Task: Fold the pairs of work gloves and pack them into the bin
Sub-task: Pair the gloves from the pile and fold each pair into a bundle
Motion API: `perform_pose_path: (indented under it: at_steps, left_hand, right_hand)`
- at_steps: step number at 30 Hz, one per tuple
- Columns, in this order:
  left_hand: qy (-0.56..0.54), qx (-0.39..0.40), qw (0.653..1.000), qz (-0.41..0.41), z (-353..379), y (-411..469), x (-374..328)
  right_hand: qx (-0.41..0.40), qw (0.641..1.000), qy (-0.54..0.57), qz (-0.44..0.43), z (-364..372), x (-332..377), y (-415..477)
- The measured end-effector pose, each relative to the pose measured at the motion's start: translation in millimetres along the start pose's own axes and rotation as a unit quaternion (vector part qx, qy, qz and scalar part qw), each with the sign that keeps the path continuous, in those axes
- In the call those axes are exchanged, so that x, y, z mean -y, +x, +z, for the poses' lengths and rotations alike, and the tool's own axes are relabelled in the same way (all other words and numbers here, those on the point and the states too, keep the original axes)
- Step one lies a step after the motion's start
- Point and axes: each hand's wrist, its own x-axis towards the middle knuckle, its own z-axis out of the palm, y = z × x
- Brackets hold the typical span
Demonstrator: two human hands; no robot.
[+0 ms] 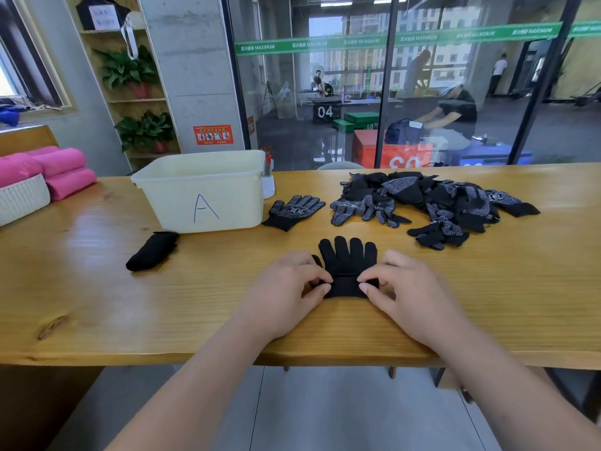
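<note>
Evidently limp, light knit: black glove pair (348, 258) lay flat on the wooden table (130, 304), apart from the bin (201, 190).
Left hand (283, 294) and right hand (409, 288) each pinched the folded cuff's sides; best hold judged there.

Place: I read this as a fitness studio, with a long wooden table (162, 304) set up inside.
Glass partition (354, 79): a green band (390, 39) printed "MAXIMUM" runs across it.
Beyond the glass: I see numbered boxes, a dark "04" box (325, 112) and a red one (370, 148), with people (455, 109) seated nearby.
Left side: pink rolled mats (61, 167), potted plants (130, 70) on a shelf (140, 99).
</note>
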Motion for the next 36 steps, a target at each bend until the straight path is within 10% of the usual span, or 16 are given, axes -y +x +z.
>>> perform_pose_path:
  at_steps: [12, 36]
  left_hand:
    - [0.055, 0.025, 0.998, -0.009, 1.0, 6.8, -7.0]
    - [-0.117, -0.004, 0.983, -0.139, -1.0, 4.5, -10.8]
  right_hand:
    - [-0.006, 0.995, -0.098, -0.022, 0.8, 0.5, 2.8]
    - [0.017, 0.974, 0.202, 0.097, -7.7, -5.2, 4.9]
